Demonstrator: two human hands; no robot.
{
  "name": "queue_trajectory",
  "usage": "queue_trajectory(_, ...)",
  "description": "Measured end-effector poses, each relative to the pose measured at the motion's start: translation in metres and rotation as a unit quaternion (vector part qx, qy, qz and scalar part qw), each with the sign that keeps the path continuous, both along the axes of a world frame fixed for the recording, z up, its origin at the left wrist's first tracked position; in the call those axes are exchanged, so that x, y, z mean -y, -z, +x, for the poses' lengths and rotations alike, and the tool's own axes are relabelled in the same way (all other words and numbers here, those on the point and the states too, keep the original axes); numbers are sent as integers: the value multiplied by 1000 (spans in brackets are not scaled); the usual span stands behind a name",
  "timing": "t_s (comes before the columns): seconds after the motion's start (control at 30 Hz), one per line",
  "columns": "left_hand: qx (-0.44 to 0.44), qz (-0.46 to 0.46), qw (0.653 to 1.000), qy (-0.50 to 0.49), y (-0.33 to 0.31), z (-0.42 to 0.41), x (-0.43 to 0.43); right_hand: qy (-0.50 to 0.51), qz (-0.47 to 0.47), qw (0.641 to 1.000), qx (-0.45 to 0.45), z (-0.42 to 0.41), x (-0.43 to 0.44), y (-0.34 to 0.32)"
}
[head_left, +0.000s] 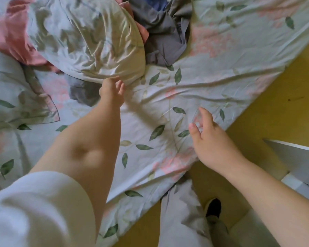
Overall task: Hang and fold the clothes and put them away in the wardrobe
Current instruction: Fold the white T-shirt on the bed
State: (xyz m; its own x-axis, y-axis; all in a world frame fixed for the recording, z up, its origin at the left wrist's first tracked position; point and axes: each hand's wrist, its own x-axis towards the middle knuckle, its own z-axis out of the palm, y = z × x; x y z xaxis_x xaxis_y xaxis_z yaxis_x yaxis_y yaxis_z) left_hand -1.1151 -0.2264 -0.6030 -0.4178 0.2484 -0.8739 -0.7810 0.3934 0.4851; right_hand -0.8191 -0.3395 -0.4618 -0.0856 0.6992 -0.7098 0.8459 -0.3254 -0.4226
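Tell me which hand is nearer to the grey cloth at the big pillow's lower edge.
Left. The left hand is just beside the grey cloth; the right hand is far off, over the sheet.

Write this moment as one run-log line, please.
left hand: at floral pillow edge | right hand: above bedsheet | grey clothes: crumpled, unfolded
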Motion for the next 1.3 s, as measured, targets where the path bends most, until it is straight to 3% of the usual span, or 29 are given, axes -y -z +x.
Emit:
queue_trajectory(0.27,53,34,998,-20,-81,1,29,-59,-16,998,10,-24,-1,-45)
queue_trajectory(0.37,117,79,990,30,-137,6,35,-83,-13,996,12,-36,-3,-68)
queue_trajectory(0.47,76,149,981,99,-204,12,39,-88,6,996,-1,-46,-5,-93)
queue_trajectory(0.63,2,323,899,295,-329,42,52,-93,80,991,-46,-58,-18,-145)
queue_trajectory(0.77,-22,380,866,324,-396,75,63,-104,188,967,-134,-63,-28,-194)
queue_trajectory(0.9,-5,424,835,352,-431,106,69,-15,213,954,-212,-52,-29,-233)
queue_trajectory(1.03,-37,428,849,308,-443,130,69,32,212,967,-139,-8,-34,-250)
queue_trajectory(1.17,-88,376,877,285,-441,154,70,64,266,954,-125,44,-36,-274)
queue_trajectory(1.3,-134,343,885,284,-445,183,68,-10,351,936,3,90,-37,-298)
